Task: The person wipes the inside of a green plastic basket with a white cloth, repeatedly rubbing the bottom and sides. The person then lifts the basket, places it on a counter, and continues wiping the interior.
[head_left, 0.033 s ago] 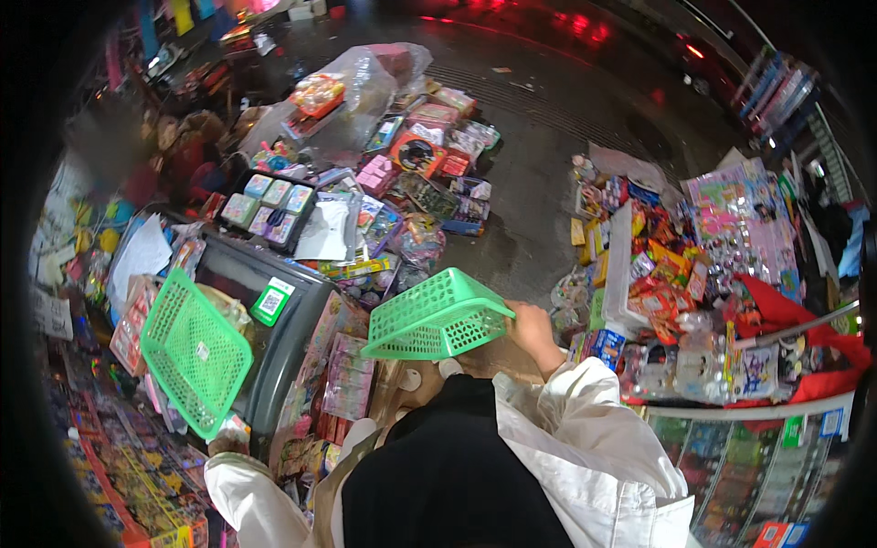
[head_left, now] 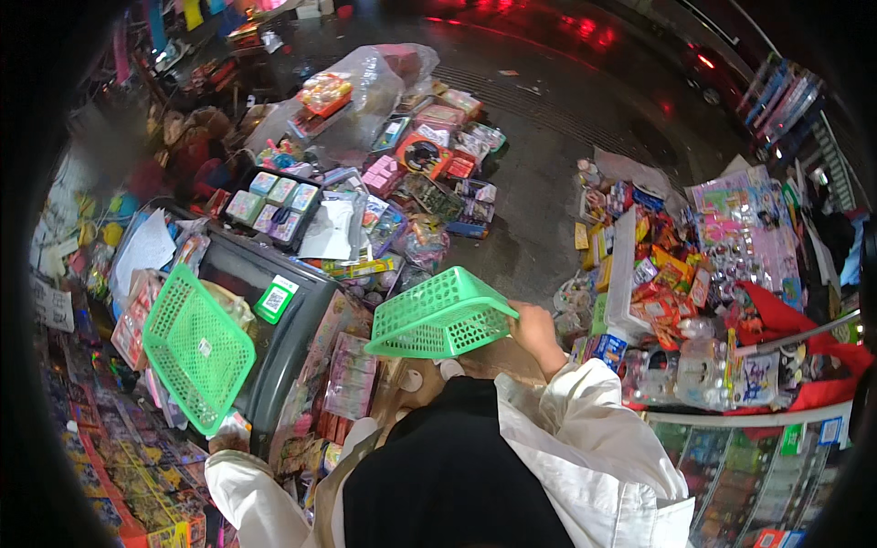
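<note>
The left hand (head_left: 227,444) is mostly hidden below the left basket (head_left: 195,320), which covers part of the case (head_left: 297,338); I cannot tell its grip. Right of the case, the right hand (head_left: 533,329) grasps the right basket (head_left: 427,315). Beyond the case, a black tray (head_left: 307,219) holds small boxes (head_left: 264,183).

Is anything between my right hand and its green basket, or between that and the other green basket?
Nothing visible separates your right hand from the right green basket; it grips the rim. Between that and the left green basket, a dark grey container and pink packages show in the gap; whether they block is unclear.
</note>
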{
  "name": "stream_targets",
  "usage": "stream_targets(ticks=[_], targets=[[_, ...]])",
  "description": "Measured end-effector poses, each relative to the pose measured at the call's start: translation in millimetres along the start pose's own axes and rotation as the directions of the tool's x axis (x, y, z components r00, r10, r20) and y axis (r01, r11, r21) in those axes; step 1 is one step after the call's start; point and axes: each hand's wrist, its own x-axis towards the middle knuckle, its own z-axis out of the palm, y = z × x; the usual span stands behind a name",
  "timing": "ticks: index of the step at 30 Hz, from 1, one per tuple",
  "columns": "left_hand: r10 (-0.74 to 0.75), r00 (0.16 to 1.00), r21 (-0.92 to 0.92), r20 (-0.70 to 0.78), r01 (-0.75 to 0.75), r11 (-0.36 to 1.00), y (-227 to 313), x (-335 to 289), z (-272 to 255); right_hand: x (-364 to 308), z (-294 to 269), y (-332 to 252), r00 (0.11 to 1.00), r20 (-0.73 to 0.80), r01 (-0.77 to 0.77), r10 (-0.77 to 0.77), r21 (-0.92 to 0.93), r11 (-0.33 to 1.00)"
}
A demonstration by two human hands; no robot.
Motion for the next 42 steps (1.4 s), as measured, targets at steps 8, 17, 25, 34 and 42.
stream_targets(ticks=[8,17,25,34,42], targets=[[-0.022,0.998,-0.011,-0.052,0.021,1.000,-9.5,-4.7,-11.9,35.6,1.7,-7.0,0.997,0.002,0.077,-0.077,-0.052,0.996],[-0.027,0.996,-0.029,-0.089,0.024,0.999,-3.3,-6.2,-2.7,44.2,-0.4,-20.3,0.989,-0.031,0.144,-0.146,-0.045,0.989],[0.205,0.977,0.381,-0.061,-0.167,0.909,-0.2,-14.7,-10.1,43.1,3.7,-17.4,0.992,-0.005,0.130,-0.130,-0.024,0.991],[0.287,0.930,0.481,-0.230,-0.148,0.864,23.9,-21.7,-38.5,50.5,-23.5,-18.0,0.999,-0.011,0.053,-0.052,0.038,0.998],[0.080,0.821,0.075,-0.565,-0.046,0.996,46.5,-43.2,-53.0,77.8,-40.4,-25.8,0.997,-0.080,0.055,-0.007,0.604,0.795]])
